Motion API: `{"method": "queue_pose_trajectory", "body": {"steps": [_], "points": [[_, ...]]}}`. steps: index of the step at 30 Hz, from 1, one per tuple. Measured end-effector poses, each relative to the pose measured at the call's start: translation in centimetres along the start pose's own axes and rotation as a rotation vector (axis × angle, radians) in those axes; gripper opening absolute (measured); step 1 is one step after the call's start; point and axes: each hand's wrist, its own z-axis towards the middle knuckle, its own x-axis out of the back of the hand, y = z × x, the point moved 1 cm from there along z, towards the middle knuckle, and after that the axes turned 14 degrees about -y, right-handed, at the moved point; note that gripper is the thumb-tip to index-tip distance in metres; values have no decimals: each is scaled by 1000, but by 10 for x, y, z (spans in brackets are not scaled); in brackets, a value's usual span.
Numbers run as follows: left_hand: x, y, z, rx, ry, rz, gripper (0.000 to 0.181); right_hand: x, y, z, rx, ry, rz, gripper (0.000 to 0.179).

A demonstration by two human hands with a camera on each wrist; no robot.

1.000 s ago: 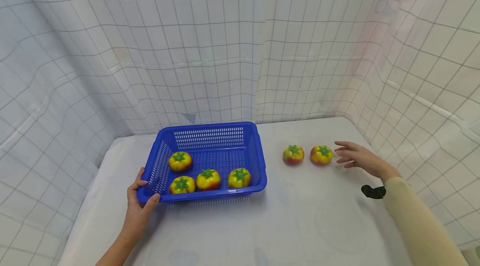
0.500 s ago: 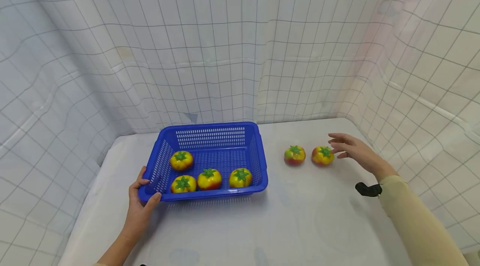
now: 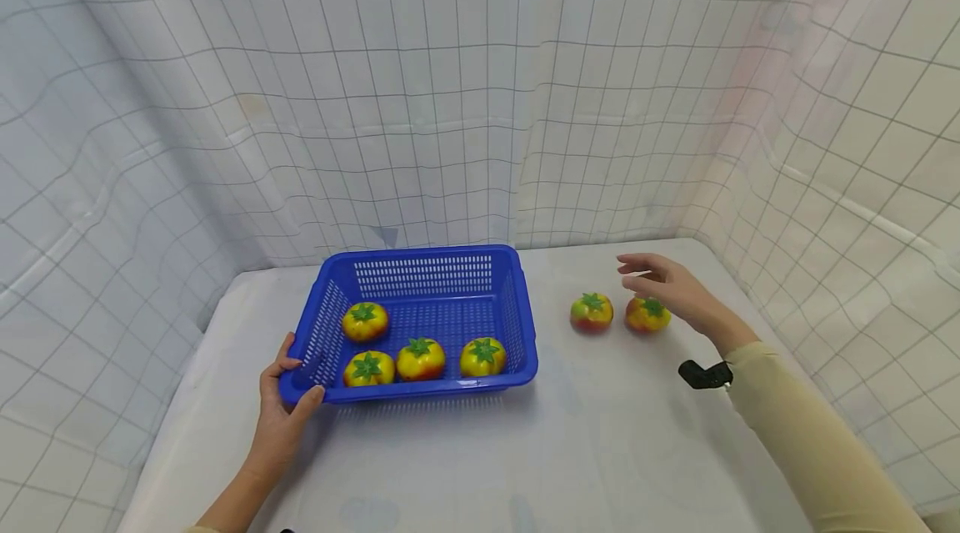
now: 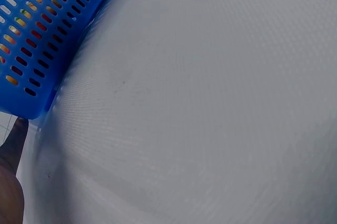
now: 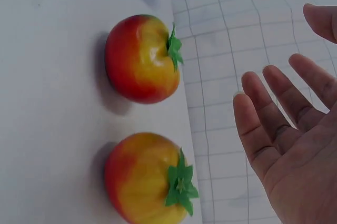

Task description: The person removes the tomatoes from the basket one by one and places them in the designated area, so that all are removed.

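A person's hands, well apart from each other. L hand [image 3: 277, 423] grips the near L corner of a rectangular bright-blue plastic basket [image 3: 420, 389] w/ slotted walls, thumb at the front rim, fingers at the L side. R hand [image 3: 671, 287] is empty, fingers slightly bent & spread, thumb away from them; palm shows in the R wrist view. It's over a round, glossy, red-and-yellow tomato-shaped fruit [image 3: 645, 320] w/ green star-shaped leaf top, partly hiding it in the head view; the R wrist view shows hand & fruit apart. Just L of that, a matching greenish-patched fruit [image 3: 591, 317] sits btwn it & the basket.

Inside the basket, 4 more of the same kind: a rear L fruit [image 3: 365, 323], then along the front wall a front L fruit [image 3: 369, 370] & front mid fruit [image 3: 420, 361] close together, plus a front R fruit [image 3: 483, 359] a bit apart.

Further out: beige sleeve [image 3: 802, 424] on R arm, black wrist device [image 3: 703, 374], white-covered table [image 3: 585, 450]. Bkgd: white cloth w/ dark grid lines [image 3: 420, 99], hanging at back & both sides.
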Motion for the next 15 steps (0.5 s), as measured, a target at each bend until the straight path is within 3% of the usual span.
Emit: {"method": "queue_pose_trajectory", "body": {"steps": [15], "points": [[0,1,0,0,1,0,52,-34,-56,33,100,-83,-58,53]]}}
